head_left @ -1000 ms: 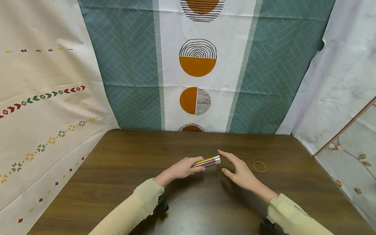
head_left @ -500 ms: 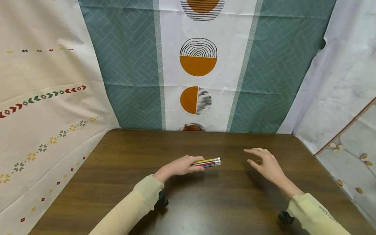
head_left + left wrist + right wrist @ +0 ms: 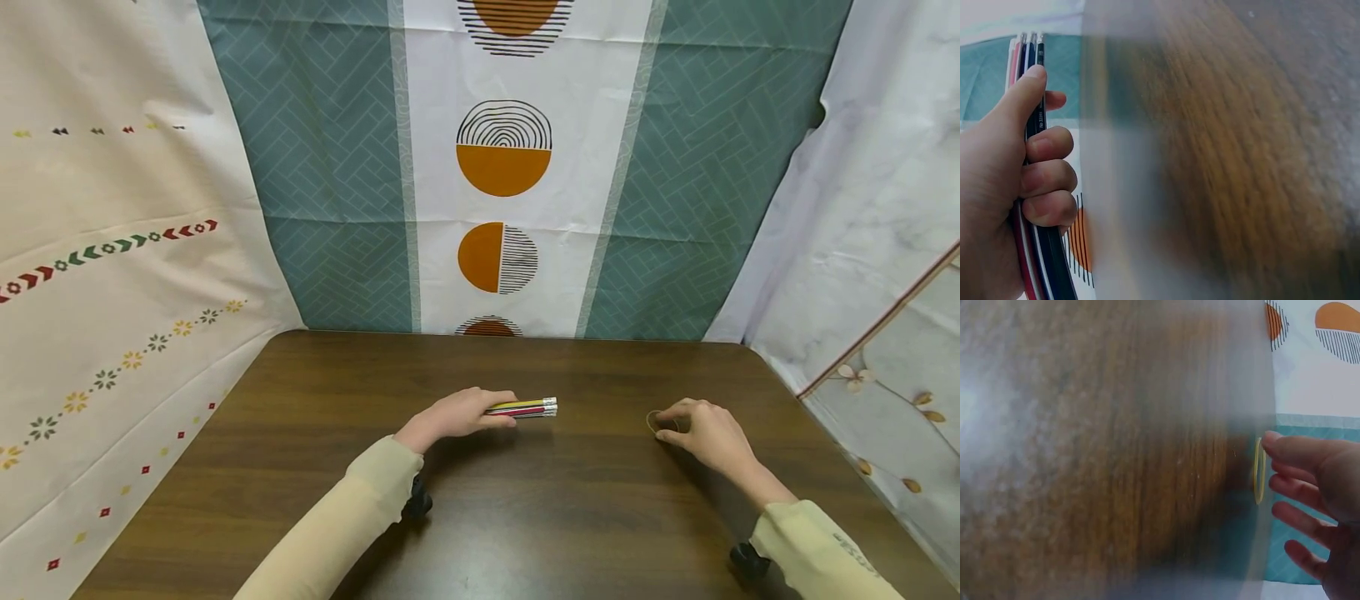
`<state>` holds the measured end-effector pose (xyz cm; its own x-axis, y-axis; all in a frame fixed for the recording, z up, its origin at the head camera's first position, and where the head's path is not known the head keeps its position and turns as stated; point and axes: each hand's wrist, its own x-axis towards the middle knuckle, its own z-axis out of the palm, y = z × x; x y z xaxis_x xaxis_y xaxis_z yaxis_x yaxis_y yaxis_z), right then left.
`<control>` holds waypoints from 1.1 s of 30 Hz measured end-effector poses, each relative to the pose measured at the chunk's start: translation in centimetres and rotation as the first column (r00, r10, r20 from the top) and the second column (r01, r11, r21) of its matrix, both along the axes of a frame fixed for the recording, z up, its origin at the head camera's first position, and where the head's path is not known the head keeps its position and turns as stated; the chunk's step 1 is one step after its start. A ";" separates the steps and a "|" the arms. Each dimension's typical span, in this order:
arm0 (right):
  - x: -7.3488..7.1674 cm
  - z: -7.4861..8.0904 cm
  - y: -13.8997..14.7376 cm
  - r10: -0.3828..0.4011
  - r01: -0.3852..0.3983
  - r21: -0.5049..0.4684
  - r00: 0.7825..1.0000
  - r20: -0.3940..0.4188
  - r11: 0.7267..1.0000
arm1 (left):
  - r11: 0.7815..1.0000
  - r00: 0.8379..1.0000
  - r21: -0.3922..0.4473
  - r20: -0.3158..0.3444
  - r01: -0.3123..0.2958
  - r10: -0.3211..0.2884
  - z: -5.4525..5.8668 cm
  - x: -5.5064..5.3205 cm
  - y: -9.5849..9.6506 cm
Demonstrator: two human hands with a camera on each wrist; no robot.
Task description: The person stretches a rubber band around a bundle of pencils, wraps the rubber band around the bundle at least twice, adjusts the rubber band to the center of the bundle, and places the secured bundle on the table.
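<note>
A bundle of pencils (image 3: 536, 407), yellow, red, white and black with silvery ends, lies in my left hand (image 3: 461, 414) over the middle of the table. In the left wrist view the fingers (image 3: 1050, 176) curl round the pencils (image 3: 1038, 122), and the thumb lies along them. Towards the right, my right hand (image 3: 712, 433) reaches down at a thin yellow rubber band (image 3: 649, 423) on the table. Its thumb and forefinger are bent but apart. In the right wrist view the thumb tip is at the upper end of the rubber band (image 3: 1259, 472); whether they touch, I cannot tell.
The brown wooden table (image 3: 450, 358) extends to a patterned cloth (image 3: 337, 167) at the back. Pale cloths hang at the left (image 3: 127, 250) and right (image 3: 885, 317) sides. A dark wrist camera (image 3: 750, 560) sits under the right sleeve.
My right hand has moved right, away from the pencil ends, and come down at the rubber band. My left hand has kept its grip on the pencils, almost still.
</note>
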<state>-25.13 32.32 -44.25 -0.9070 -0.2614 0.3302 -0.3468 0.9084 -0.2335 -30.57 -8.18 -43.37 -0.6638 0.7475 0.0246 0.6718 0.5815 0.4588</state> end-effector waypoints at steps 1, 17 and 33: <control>-0.1 -0.1 0.1 -0.003 0.003 0.006 1.000 0.000 1.000 | 1.000 1.000 0.000 -0.001 0.001 -0.001 0.0 0.0 0.0; -0.6 -0.1 -1.1 -0.021 0.021 0.006 0.995 0.100 1.000 | 1.000 1.000 -0.014 -0.022 0.010 -0.010 0.2 -0.3 0.4; -1.8 -0.8 -2.2 0.189 -0.164 -0.137 0.962 0.195 0.977 | 1.000 0.999 -0.023 -0.030 0.015 -0.016 -0.1 -0.2 0.0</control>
